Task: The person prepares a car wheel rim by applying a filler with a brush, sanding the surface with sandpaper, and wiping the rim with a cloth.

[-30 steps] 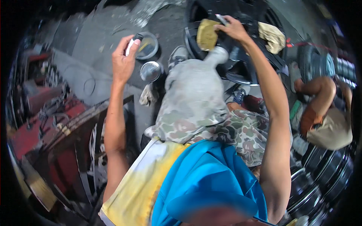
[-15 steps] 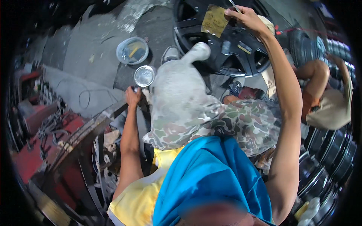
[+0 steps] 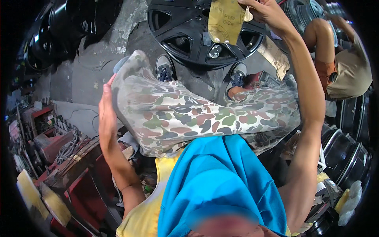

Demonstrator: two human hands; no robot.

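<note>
My right hand (image 3: pixel 268 16) is raised at the top right, its fingers closed on the edge of a sheet of sandpaper (image 3: pixel 226 24). The yellowish-brown sheet, printed on its back, hangs over a black alloy wheel (image 3: pixel 185 33) that lies on the floor beyond my feet. Down at the left, my left hand (image 3: pixel 107 104) has its fingers stretched out along the outside of my bent knee in camouflage trousers (image 3: pixel 158 106). Nothing shows in that hand. A bluish rim (image 3: pixel 119 65), mostly hidden, peeks out past the knee.
A person (image 3: pixel 347 71) crouches at the right beside stacked wheels (image 3: pixel 351 158). More black wheels (image 3: pixel 75 27) stand at the upper left. Red metal gear (image 3: pixel 51 146) and yellow pads (image 3: pixel 55 205) crowd the left. A cardboard piece (image 3: pixel 274 57) lies by my right shoe.
The left hand has come away from a round tin and now lies along my knee. The sandpaper stays in my right hand. The view has shifted, and the basin and tin are now mostly hidden.
</note>
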